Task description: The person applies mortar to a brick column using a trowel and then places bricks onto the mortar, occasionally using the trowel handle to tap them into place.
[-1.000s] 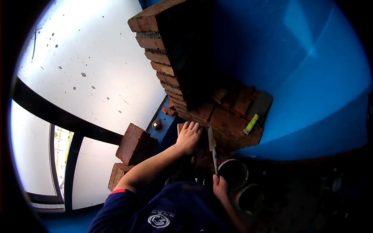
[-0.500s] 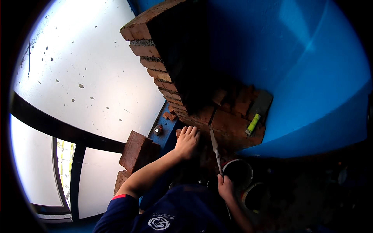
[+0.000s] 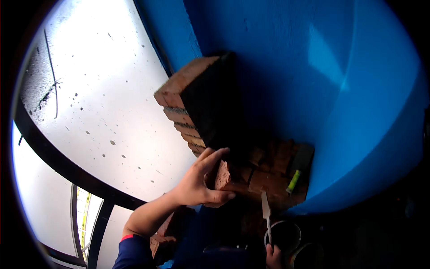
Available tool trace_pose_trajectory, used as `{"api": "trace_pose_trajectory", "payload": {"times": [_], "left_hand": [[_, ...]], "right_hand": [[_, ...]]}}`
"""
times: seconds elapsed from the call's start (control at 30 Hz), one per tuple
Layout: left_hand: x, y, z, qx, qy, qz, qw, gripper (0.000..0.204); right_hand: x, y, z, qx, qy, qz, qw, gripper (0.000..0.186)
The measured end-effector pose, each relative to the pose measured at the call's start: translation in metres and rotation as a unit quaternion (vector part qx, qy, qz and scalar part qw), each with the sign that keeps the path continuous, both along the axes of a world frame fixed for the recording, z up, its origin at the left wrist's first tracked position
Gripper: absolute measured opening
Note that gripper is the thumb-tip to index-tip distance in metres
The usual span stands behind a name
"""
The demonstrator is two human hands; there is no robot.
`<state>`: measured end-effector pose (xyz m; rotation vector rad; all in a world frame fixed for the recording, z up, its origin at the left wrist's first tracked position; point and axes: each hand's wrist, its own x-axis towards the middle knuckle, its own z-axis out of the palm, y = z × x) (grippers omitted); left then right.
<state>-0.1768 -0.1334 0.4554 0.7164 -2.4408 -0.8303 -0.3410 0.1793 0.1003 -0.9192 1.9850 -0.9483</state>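
A reddish brick (image 3: pixel 222 175) is gripped in my left hand (image 3: pixel 195 181), thumb on the near side and fingers curved over the far side. It is raised in front of the stacked brick column (image 3: pixel 172 105), whose left face shows mortar joints and whose right face lies in deep shadow. Lower right, my right hand (image 3: pixel 273 257) is closed round the handle of a pointed trowel (image 3: pixel 266 207). The trowel's blade points up toward the low brickwork (image 3: pixel 264 179). Whether mortar lies on the blade, I cannot tell.
On the brickwork rests a flat tool with a yellow-green handle (image 3: pixel 293 181). A bucket (image 3: pixel 286 235) stands beside the trowel, another container (image 3: pixel 301 255) below it. Loose bricks (image 3: pixel 162 244) sit under my left forearm. Blue walls (image 3: pixel 277 58) rise behind; a speckled white panel (image 3: pixel 103 116) is at left.
My left hand has lifted and now holds a brick up, its fingers spread wider. The view has shifted, so the column sits lower. My right hand still holds the trowel.
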Motion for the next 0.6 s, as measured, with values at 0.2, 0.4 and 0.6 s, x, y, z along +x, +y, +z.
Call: {"api": "trace_pose_trajectory", "payload": {"times": [0.2,0.4,0.6], "left_hand": [[-0.075,-0.088,0.187,-0.148,0.059,0.023,0.987,0.069],[-0.157,-0.208,0.236,-0.157,-0.101,0.201,0.962,0.049],[-0.137,-0.383,0.171,-0.147,-0.158,0.274,0.937,0.056]], "right_hand": [[0.005,-0.002,0.021,-0.103,0.057,-0.054,0.992,0.04],[0.009,0.016,-0.018,-0.077,0.016,-0.111,0.991,0.043],[0.026,0.044,-0.083,-0.085,0.091,-0.21,0.97,0.046]]}}
